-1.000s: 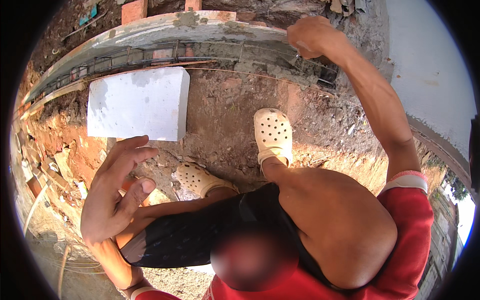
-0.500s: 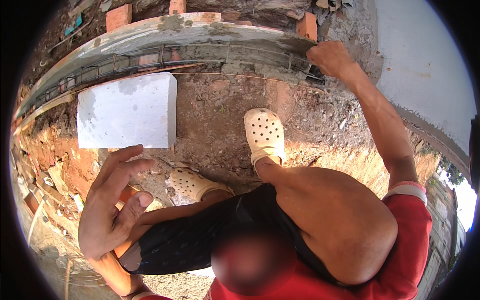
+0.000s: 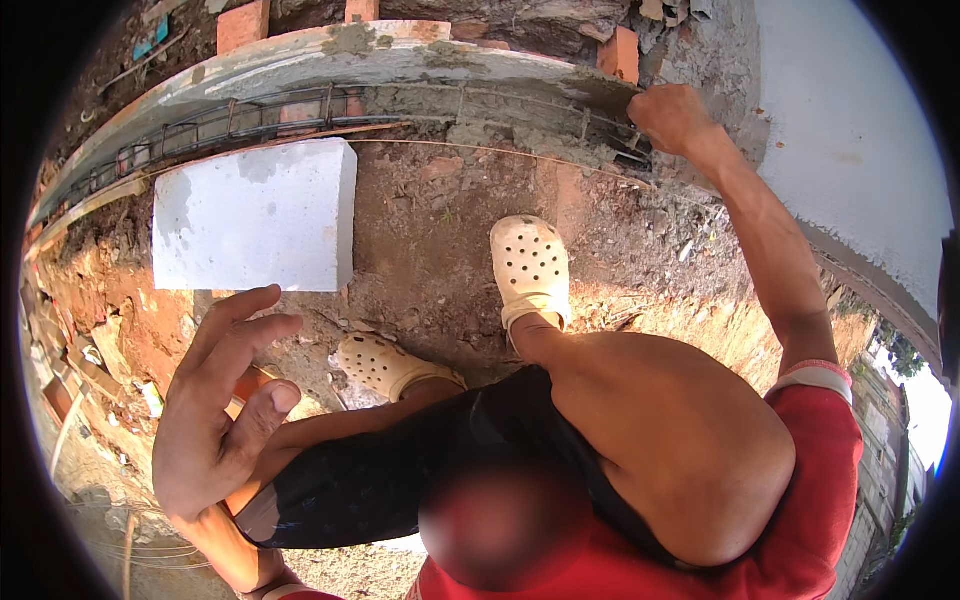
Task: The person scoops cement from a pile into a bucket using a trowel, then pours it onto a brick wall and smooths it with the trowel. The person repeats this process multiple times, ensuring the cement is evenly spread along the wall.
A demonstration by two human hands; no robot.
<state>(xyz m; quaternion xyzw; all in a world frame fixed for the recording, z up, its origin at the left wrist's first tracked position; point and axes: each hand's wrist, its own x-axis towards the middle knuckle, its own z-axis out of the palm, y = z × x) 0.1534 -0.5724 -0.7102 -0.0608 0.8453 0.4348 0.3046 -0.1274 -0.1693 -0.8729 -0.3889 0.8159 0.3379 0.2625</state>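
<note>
My right hand (image 3: 677, 118) is closed in a fist at the right end of a long board (image 3: 300, 72) smeared with wet grey mortar. A dark grey flat shape meets its knuckles, and what the fingers grip is hidden. Just below the board, a steel rebar cage (image 3: 230, 120) lies in a narrow trench with grey mortar (image 3: 490, 108) around its right part. My left hand (image 3: 225, 400) is open, fingers apart and slightly curled, holding nothing. It hovers near my left knee, below a white block (image 3: 255, 215) with damp grey patches.
Orange bricks (image 3: 619, 55) stand behind the board. A thin string (image 3: 480, 150) runs along the trench's near side. A pale grey wall (image 3: 850, 130) rises at right. My cream clogs (image 3: 530, 262) rest on the dirt, and rubble (image 3: 90, 370) lies at left.
My right hand has shifted slightly to the right along the board's end, still closed. My left hand is nearly unmoved. The view has tilted very slightly.
</note>
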